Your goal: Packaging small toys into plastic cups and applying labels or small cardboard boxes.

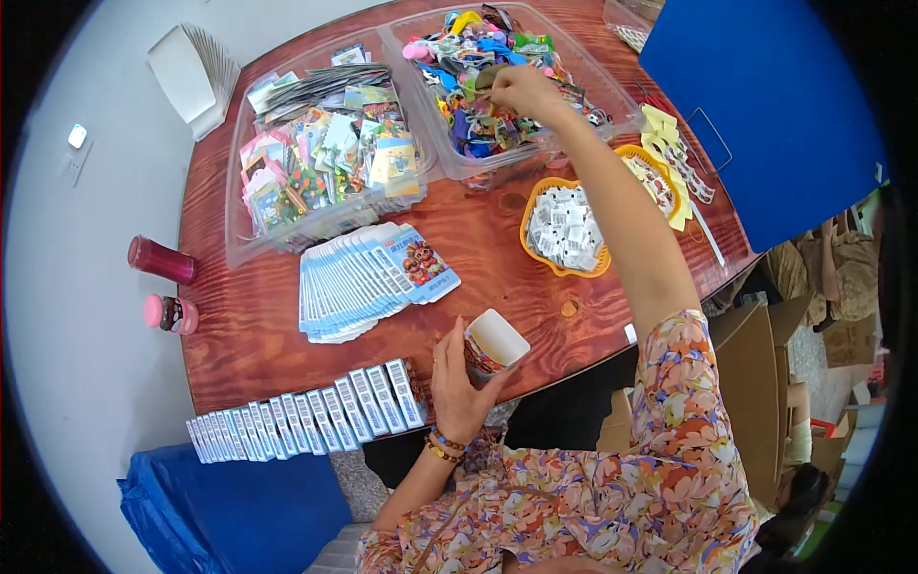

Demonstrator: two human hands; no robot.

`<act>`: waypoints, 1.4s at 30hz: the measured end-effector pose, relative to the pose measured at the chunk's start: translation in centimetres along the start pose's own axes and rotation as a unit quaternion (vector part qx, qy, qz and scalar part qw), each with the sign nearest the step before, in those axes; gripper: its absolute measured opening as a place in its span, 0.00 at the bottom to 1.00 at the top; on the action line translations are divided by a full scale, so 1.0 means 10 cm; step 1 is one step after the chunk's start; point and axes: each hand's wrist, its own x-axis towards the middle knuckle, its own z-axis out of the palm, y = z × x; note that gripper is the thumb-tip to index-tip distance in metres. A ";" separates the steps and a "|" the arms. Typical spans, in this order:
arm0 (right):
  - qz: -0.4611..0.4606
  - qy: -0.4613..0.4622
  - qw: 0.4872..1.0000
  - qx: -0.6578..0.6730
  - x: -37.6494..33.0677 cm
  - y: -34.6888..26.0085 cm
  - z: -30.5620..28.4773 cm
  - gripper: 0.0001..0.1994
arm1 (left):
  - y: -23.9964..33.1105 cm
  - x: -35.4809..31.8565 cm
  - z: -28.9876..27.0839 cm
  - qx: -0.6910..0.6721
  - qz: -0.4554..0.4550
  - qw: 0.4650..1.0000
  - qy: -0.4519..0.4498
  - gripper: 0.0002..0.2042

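My left hand (459, 385) is wrapped around a small open carton (498, 342) near the table's front edge. The carton's white inner walls face up, and its outside carries a colourful print. My right arm stretches across the table to a clear plastic bin (626, 117) heaped with small colourful toys (483, 48). Over the heap my right hand (528, 94) is closed, fingers bent together beside an olive-green piece (489, 77). What those fingers hold, if anything, is hidden.
A second clear bin (232, 215) holds cards and packets. Flat blue cartons (368, 282) lie fanned out; closed boxes (306, 421) line the front edge. White packets (564, 228) fill an orange basket (527, 251). Two jars (163, 260) stand left; a blue panel (765, 115) rises right.
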 end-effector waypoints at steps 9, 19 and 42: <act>0.045 0.045 0.791 0.608 -0.16 0.33 -0.17 0.05 | -0.03 0.06 -0.01 -0.015 -0.019 1.000 -0.004 0.44; 0.016 0.088 0.987 0.133 0.21 0.26 -0.05 0.16 | -0.03 0.04 0.00 -0.012 -0.025 1.000 -0.009 0.45; -0.030 -0.123 0.800 0.587 -2.60 -0.93 -0.27 0.03 | 0.12 0.13 0.09 -0.007 -0.033 0.999 0.024 0.43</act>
